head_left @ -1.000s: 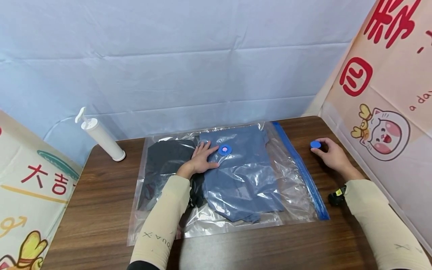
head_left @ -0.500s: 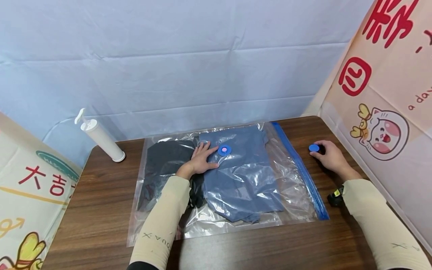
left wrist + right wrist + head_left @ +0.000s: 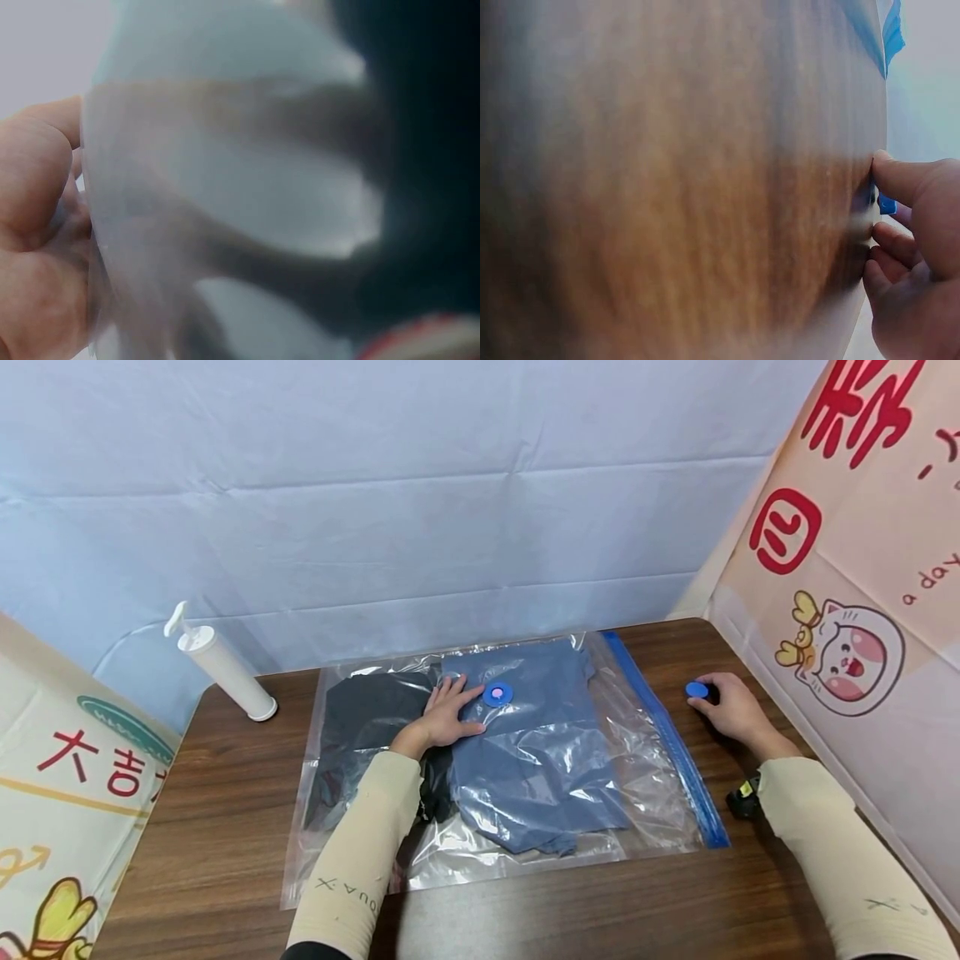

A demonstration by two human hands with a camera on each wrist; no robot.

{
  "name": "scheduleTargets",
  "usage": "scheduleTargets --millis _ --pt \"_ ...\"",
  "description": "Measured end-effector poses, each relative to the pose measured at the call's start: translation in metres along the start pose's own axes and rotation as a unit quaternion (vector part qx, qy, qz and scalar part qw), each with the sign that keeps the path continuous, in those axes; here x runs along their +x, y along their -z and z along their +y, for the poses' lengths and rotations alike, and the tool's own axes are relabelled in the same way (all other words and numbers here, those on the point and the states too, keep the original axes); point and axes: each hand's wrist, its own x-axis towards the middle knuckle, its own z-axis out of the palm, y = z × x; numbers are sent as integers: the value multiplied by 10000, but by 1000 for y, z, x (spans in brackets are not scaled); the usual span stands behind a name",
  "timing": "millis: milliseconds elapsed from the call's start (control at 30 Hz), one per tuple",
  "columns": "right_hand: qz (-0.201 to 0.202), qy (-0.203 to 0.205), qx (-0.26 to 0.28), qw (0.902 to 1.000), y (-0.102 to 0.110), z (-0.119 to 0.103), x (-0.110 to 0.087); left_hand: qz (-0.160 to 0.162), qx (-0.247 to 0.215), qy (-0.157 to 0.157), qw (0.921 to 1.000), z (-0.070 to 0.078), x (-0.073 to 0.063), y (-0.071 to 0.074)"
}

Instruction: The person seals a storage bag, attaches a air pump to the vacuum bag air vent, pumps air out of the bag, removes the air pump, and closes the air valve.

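A clear plastic vacuum storage bag (image 3: pixel 645 777) with a blue zip edge lies flat on the table. Inside it are dark clothing (image 3: pixel 375 710) on the left and blue folded clothing (image 3: pixel 532 768) on the right. A round blue valve (image 3: pixel 497 694) with a pink centre sits on the bag's upper middle. My left hand (image 3: pixel 446 714) rests on the bag with fingers spread, just left of this valve. Right of the zip edge, my right hand (image 3: pixel 731 706) pinches a round blue cap (image 3: pixel 697 690) between thumb and fingers, low over the table. The left wrist view is mostly blurred plastic beside the hand.
A white hand pump (image 3: pixel 228 672) stands at the back left of the wooden table (image 3: pixel 202 827). A pale blue cloth (image 3: pixel 375 527) hangs behind, and printed cloths (image 3: pixel 847 610) flank both sides. The black wrist camera (image 3: pixel 744 799) shows by the right sleeve.
My right hand and the blue cap have shifted slightly down and tilted, so more of the cap's round face shows. The left hand stays in place on the bag.
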Motion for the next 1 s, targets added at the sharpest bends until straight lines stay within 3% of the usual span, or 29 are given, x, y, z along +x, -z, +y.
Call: scheduleTargets --millis 667,1000 --pt "-226 -13 44 9997 1 2 1 16 -21 -20 10000 -1 1 0" --pt "-231 -404 275 9985 13 -30 6 -26 -40 -18 10000 0 0 0"
